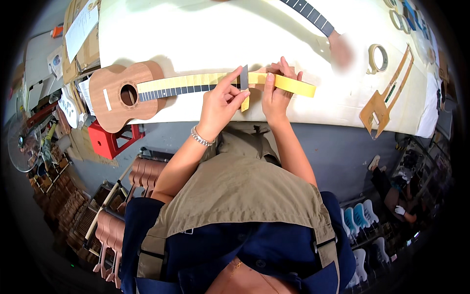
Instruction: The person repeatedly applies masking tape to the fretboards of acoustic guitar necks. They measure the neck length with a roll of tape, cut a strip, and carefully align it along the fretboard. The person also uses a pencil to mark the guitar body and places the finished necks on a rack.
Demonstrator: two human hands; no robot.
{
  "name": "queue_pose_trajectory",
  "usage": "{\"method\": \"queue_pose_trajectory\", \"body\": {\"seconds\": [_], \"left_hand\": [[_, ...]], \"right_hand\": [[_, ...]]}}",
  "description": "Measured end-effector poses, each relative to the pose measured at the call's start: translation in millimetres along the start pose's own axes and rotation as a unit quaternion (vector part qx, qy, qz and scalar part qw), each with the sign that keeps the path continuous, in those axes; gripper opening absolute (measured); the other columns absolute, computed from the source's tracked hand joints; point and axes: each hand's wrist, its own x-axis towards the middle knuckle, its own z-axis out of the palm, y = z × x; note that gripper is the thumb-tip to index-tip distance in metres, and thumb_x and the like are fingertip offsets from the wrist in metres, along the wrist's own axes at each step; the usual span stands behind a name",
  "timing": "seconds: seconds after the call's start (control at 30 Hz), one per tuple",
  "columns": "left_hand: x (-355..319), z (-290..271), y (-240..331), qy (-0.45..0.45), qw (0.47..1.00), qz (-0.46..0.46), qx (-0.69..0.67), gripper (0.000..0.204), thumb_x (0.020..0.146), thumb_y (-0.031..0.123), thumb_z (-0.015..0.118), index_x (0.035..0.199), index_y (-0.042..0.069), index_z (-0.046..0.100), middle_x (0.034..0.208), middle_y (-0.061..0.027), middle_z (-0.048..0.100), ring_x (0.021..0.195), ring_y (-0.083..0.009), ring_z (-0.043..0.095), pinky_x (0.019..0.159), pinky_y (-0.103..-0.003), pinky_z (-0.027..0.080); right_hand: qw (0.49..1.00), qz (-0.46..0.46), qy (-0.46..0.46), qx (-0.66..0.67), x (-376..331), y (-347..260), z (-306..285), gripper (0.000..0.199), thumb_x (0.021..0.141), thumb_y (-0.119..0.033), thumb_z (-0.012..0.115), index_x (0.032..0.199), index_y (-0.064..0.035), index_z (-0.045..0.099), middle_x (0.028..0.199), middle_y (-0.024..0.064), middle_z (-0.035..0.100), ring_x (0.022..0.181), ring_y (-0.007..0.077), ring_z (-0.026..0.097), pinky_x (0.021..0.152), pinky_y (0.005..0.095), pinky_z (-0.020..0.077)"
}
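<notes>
A small brown ukulele (112, 95) lies across the table, its neck pointing right. Strips of yellow masking tape (196, 79) run along the far side of its dark fretboard (176, 90). Near the neck's right end, my left hand (219, 105) pinches a dark grey flat strip (244, 76), blade-like in shape, between thumb and fingers. A short yellow tape end hangs just below that strip. My right hand (277, 98) grips a roll of yellow masking tape (301, 88), thumb in front and fingers behind. The ukulele's headstock is mostly hidden by my hands and the tape.
Another neck (311, 15) lies at the table's far side. To the right are a tape roll (378, 58) and a wooden forked tool (376, 110). A red stool (110, 139) stands below the left edge. Racks hold instrument bodies (110, 230); another person (394, 201) is at lower right.
</notes>
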Motion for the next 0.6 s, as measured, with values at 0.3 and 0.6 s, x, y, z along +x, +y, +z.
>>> {"method": "queue_pose_trajectory", "body": {"seconds": [0.3, 0.6], "left_hand": [[3, 3, -1, 0.020, 0.999, 0.005, 0.038, 0.054, 0.082, 0.005, 0.068, 0.132, 0.006, 0.048, 0.065, -0.0025, 0.061, 0.056, -0.0042, 0.053, 0.052, -0.019, 0.045], [-14, -34, -34, 0.063, 0.885, 0.347, 0.303, 0.048, 0.069, 0.010, 0.078, 0.113, 0.004, 0.059, 0.087, -0.0053, 0.068, 0.071, -0.0187, 0.060, 0.063, -0.025, 0.050]], "right_hand": [[0.976, -0.210, -0.043, 0.030, -9, -35, -18, 0.038, 0.086, -0.012, 0.056, 0.123, -0.0066, 0.049, 0.108, 0.0049, 0.059, 0.108, 0.0220, 0.051, 0.108, 0.0439, 0.0192], [0.864, 0.161, 0.019, 0.477, -5, -69, -32, 0.037, 0.085, 0.011, 0.052, 0.118, -0.0033, 0.042, 0.116, 0.0169, 0.060, 0.122, 0.0277, 0.049, 0.104, 0.0390, 0.0355]]}}
